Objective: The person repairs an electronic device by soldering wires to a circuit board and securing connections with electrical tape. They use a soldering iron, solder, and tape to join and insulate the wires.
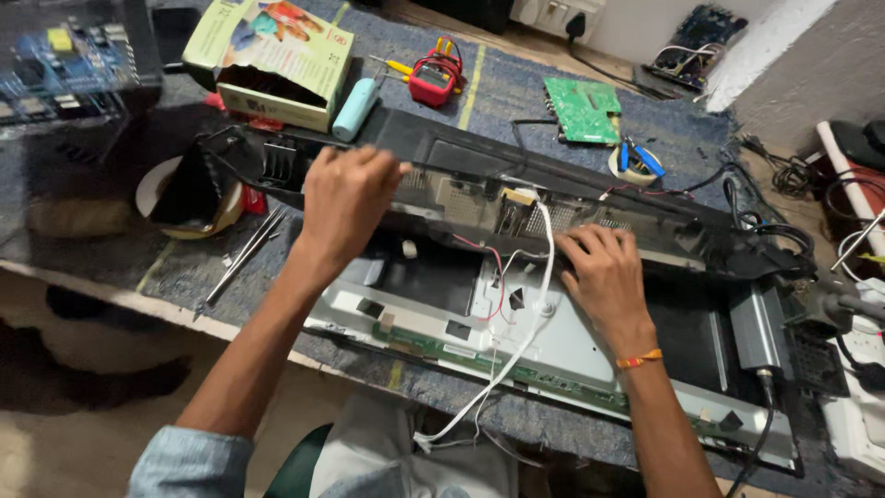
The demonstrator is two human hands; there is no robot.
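A flat-screen monitor lies face down on the bench, its grey metal chassis (590, 346) exposed. The black plastic back cover (479, 152) is tilted up off it along the far side. My left hand (346, 198) grips the cover's near edge toward its left end. My right hand (604, 277) is closed on the cover's lower edge near the middle, by the white cable (544, 277) and thin red wires (484, 254) that run from the cover down to the chassis.
A green-and-white cardboard box (277, 60), a pale blue cylinder (355, 109), a red multimeter (433, 78), a green circuit board (581, 109), blue-handled pliers on a tape roll (636, 157), tweezers (240, 258) and a white power strip (857, 406) surround the monitor.
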